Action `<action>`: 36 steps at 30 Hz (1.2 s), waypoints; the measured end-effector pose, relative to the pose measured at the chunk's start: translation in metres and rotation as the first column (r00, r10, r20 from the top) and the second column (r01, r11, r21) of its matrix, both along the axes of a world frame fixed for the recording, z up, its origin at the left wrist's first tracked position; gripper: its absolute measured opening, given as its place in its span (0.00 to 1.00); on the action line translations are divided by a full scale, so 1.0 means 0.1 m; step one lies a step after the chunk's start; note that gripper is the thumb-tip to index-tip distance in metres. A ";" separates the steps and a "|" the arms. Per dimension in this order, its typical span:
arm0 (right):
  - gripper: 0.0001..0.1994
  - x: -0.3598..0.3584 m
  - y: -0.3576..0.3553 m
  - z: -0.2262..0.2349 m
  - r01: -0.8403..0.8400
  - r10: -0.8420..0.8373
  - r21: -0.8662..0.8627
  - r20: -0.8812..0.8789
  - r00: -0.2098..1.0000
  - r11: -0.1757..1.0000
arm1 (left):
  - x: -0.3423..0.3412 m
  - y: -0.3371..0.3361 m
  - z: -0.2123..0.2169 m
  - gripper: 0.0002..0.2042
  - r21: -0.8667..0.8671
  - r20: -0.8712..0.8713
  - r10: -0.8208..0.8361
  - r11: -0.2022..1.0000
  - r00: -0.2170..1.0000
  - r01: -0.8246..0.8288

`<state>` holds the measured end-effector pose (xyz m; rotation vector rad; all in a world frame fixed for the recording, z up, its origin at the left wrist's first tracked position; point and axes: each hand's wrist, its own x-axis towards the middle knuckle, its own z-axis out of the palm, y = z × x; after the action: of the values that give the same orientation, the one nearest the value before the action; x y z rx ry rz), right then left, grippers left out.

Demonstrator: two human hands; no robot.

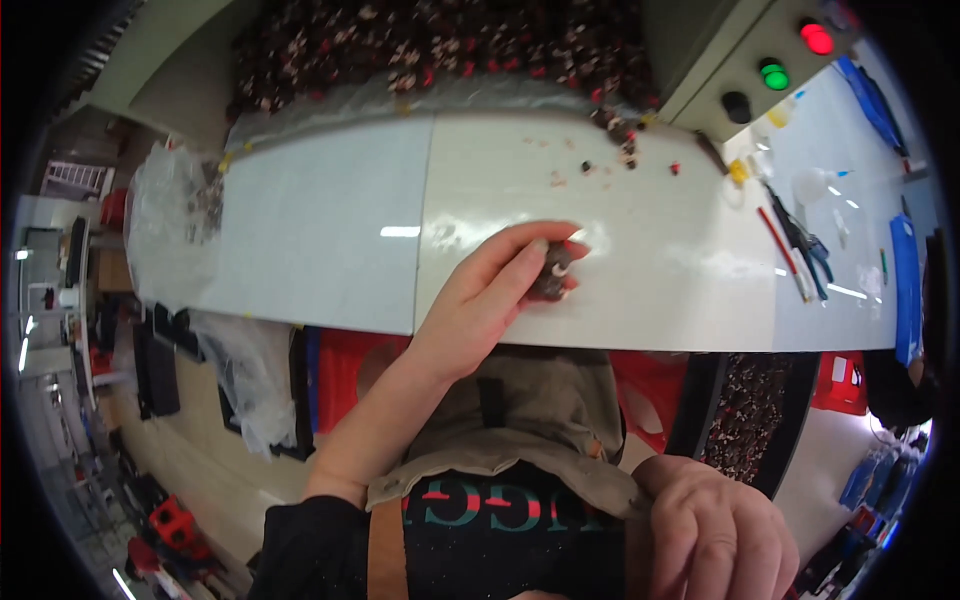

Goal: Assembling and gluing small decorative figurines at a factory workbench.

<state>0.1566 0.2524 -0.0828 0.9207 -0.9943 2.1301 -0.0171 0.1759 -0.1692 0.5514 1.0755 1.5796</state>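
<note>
My left fingers (530, 233) gripped small dark pieces (552, 272) over the white table (650, 240); whether my right hand (718, 525), partly curled, held anything, I couldn't tell.

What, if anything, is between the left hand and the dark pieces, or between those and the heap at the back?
Nothing visible separates the left hand from the dark pieces: it holds them. Between those and the heap lie only scattered bits on the table and a plastic sheet along the heap's front.
</note>
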 end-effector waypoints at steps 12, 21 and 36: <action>0.09 0.07 0.04 0.13 -0.010 0.025 0.127 -0.120 0.992 0.992 | -0.05 -0.05 -0.09 0.15 0.094 -0.060 0.008 0.996 0.998 -0.002; 0.13 -0.08 0.17 -0.50 0.407 -0.553 0.401 0.380 0.741 0.821 | -0.11 -0.10 -0.24 0.15 0.059 -0.065 0.154 0.987 0.986 -0.150; 0.27 -0.54 0.21 -1.04 0.495 -0.919 0.788 0.224 0.323 0.366 | -0.06 -0.06 -0.13 0.21 0.167 -0.107 0.087 0.984 0.990 -0.068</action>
<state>0.1022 0.2735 -0.1869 -0.2474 -2.0489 1.1927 -0.0226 0.1699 -0.1826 0.7254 1.0691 1.7323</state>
